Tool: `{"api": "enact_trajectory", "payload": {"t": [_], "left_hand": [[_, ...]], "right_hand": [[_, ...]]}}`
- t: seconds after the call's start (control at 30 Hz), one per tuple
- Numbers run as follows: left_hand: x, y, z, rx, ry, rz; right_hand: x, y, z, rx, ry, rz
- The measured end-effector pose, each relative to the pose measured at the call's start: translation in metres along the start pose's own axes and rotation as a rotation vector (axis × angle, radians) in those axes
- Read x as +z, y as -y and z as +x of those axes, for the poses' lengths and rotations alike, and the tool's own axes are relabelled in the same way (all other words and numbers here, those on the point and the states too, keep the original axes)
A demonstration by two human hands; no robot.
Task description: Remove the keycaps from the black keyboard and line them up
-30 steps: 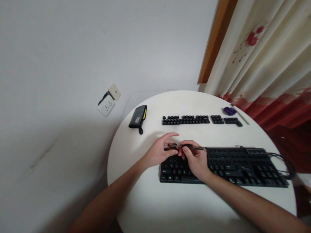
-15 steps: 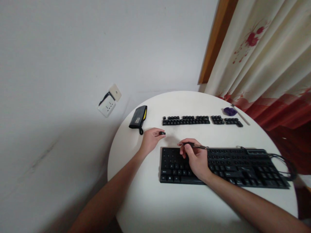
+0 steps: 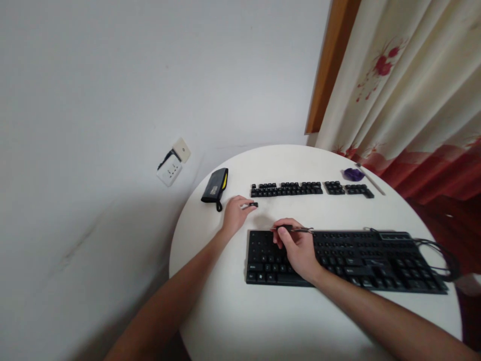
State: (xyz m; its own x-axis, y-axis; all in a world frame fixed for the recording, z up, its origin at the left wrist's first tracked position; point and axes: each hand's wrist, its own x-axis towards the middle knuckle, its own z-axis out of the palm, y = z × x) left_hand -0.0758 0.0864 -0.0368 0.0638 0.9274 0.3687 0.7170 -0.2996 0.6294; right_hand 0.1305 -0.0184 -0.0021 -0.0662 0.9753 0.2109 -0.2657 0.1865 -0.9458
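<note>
My left hand (image 3: 236, 212) pinches a small black keycap (image 3: 254, 204) between thumb and fingertips, just above the table in front of the left end of a row of loose keycaps (image 3: 287, 190). Over the upper left part of a black keyboard (image 3: 353, 271), my right hand (image 3: 298, 248) is closed around what looks like a keycap puller (image 3: 284, 227). Its handle is black and its thin metal end points right. The keyboard's upper rows show bare key positions, while keys remain on the lower rows. Part of the keyboard is hidden under my right hand and forearm.
A dark zip pouch (image 3: 215, 185) with a yellow edge stands at the table's left. Far right lie a purple bundle (image 3: 353, 174) and a pale stick-like brush (image 3: 372, 180). The keyboard's cable (image 3: 439, 258) loops over the right edge of the round white table (image 3: 225, 321).
My left hand has moved slightly right and closer to the keycap row, with the keycap in it. My right hand has shifted a little left with the keycap puller. The view has tilted slightly.
</note>
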Motion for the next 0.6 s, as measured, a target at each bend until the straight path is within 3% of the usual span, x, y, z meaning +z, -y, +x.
{"api": "enact_trajectory", "payload": {"t": [0.6], "left_hand": [[0.0079,-0.0045,0.0087,-0.067,-0.038,0.022]], "right_hand": [[-0.001,-0.0036,-0.001,-0.002,0.018,0.023]]}}
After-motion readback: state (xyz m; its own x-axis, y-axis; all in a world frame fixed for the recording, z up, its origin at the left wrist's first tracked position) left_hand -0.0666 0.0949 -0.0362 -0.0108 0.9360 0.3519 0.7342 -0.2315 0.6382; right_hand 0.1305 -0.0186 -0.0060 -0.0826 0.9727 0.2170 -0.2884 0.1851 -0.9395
